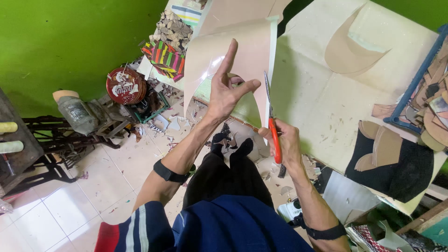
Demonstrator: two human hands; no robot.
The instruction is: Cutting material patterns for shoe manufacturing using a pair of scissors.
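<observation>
Beige and glossy, the flexible sheet (242,51) curls off the edge of the desk (317,93) and hangs in the air in front of the person, its surface catching a pale shine. The left hand (228,88) pinches it from the near side, index finger pointing straight up and the other fingers loosely spread; the contact itself is hard to make out behind the palm. The right hand (282,142) is closed around the orange handles of the scissors (270,119), whose thin steel blades point upward along the sheet's right edge. Whether the blades are biting the sheet cannot be told. Curved tan cut-outs (347,51) lie flat on the scuffed desk, and offcuts litter the tiled floor (98,186).
</observation>
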